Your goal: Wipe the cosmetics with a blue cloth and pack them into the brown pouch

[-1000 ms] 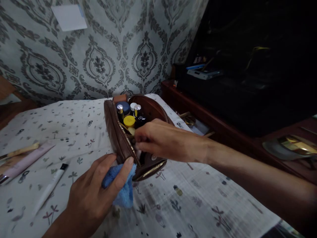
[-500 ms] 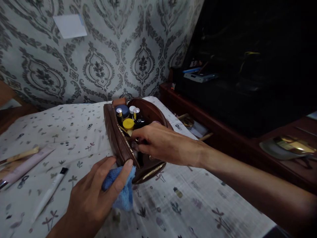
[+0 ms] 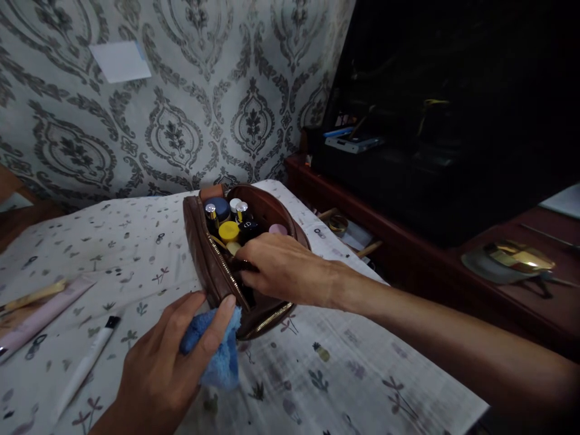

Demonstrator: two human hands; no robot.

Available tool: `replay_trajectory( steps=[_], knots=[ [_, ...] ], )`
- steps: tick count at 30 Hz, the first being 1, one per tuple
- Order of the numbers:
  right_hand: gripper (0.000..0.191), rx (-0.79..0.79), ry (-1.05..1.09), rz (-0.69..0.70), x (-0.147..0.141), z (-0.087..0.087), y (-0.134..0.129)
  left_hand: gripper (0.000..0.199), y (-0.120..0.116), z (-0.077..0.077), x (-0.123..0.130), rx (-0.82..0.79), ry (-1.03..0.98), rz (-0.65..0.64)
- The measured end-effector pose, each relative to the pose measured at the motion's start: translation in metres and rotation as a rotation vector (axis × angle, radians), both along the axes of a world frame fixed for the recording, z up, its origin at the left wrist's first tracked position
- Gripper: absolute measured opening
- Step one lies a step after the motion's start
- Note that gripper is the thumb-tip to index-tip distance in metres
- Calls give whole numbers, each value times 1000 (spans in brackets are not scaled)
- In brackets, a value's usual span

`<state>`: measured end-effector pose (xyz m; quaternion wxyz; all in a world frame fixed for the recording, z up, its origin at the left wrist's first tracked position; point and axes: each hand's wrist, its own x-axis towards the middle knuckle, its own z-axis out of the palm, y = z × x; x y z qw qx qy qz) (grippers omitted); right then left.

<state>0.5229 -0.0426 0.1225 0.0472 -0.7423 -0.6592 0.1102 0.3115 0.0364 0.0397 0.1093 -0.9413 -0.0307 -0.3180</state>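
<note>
A brown zippered cosmetic bag point(image 3: 203, 254) lies open on the patterned cloth point(image 3: 353, 374). My right hand point(image 3: 276, 269) reaches into its near half, fingers curled; the fingertips and whatever they grip are hidden inside. My left hand point(image 3: 167, 353) is closed on a blue fluffy cloth point(image 3: 222, 362), its thumb and fingertips against the bag's near left edge. Inside the bag stand a yellow-lidded jar point(image 3: 229, 231), a dark blue lid point(image 3: 219, 208), a pink lid point(image 3: 278, 229), and bottles with shiny caps point(image 3: 241, 210).
At the left lie a white brush with a dark tip point(image 3: 90, 362), a pink tube point(image 3: 49, 314) and a wooden-handled item point(image 3: 38, 295). On the right, a dark red cabinet point(image 3: 408, 248) holds a large black screen point(image 3: 444, 121) and gold-tinted glasses point(image 3: 521, 257). Patterned wallpaper is behind.
The view has shifted slightly, so the scene sits a little further left. My right hand has sunk a bit deeper into the bag, and the pink lid shows more. My left hand keeps the blue cloth.
</note>
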Motion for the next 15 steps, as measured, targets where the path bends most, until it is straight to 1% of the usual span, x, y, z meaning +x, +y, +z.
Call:
replay_trajectory(
  steps=[2,5,7,10,13,15],
  knots=[
    [21,8,-7,-6,-1,0,0,66,-2,0,0,-33,-5,26],
    [19,31,-21,-5,-2,0,-3,69,-4,-1,0,-42,1,40],
    [16,62,-34,29,-2,-1,-5,73,-4,0,0,-31,10,47],
    [20,87,-38,158,0,-2,-5,78,0,0,-1,26,24,29],
    [20,49,-54,315,0,-2,2,83,3,0,-2,78,32,23],
    [19,5,-112,385,-1,-1,10,86,3,0,-2,93,42,31]
  ],
)
